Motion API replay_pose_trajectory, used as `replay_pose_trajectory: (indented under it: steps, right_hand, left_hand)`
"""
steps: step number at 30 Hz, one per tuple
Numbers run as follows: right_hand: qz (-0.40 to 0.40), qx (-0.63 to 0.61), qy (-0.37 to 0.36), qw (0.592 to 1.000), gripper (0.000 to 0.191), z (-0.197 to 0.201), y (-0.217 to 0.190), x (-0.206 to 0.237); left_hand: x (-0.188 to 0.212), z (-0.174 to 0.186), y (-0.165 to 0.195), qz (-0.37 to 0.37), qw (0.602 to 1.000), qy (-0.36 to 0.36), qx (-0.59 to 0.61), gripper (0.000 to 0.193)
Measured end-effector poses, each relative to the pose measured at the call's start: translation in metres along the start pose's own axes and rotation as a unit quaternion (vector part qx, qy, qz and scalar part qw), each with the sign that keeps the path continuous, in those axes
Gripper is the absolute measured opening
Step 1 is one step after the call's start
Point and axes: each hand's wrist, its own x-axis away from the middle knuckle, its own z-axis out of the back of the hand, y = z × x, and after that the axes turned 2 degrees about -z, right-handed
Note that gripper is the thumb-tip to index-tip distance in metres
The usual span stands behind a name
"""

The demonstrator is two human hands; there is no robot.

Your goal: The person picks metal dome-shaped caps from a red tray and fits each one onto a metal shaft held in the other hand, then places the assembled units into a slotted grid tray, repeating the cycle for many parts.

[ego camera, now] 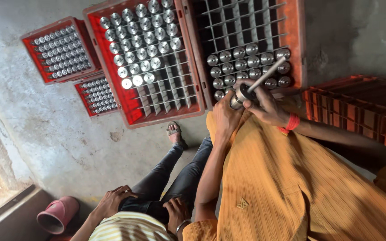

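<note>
Holding a round metal cylinder over the near edge of the grid crate, the person's two hands meet at one workpiece; the left hand is closed around the cylinder's lower body from below, steadying it against the orange cloth draped over the lap; the right hand, marked by a red wristband, is clenched over the cylinder's top and around the base of a thin metal rod that slants up and away across the filled cells. Judged from this grip, the step in hand is working the rod in the cylinder's bore; it is best done with the rod kept in line with the bore, the lower hand firm, and the rod tip clear of the finished pieces beneath it. The grid crate carries two and a half rows of like cylinders at its near side, its far cells bare; a second red crate just to its left holds several rows, bare cells toward its near edge; two smaller red trays lie farther left on the concrete floor. A seated co-worker's hands rest on dark trousers at the lower edge; a pink sandal lies beside.
</note>
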Motion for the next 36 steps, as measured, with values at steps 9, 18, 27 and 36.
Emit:
replay_pose_trajectory:
  steps: [9, 18, 27, 36]
  right_hand:
    - [0.009, -0.039, -0.062, 0.997, 0.062, 0.048, 0.042, 0.016]
    - [-0.006, -0.199, 0.254, 0.946, 0.044, 0.097, 0.055, 0.027]
    - [-0.063, -0.191, 0.297, 0.933, 0.051, 0.087, 0.072, 0.048]
    - [-0.089, -0.153, 0.294, 0.939, 0.024, 0.077, 0.079, 0.067]
  left_hand:
    - [-0.014, -0.014, 0.005, -0.035, 0.982, -0.174, 0.064, 0.059]
    - [-0.104, -0.053, 0.016, -0.176, 0.973, -0.072, -0.134, 0.063]
    - [-0.102, -0.050, 0.024, -0.342, 0.936, 0.041, -0.076, 0.056]
    - [-0.079, 0.129, -0.090, -0.121, 0.900, 0.303, -0.288, 0.036]
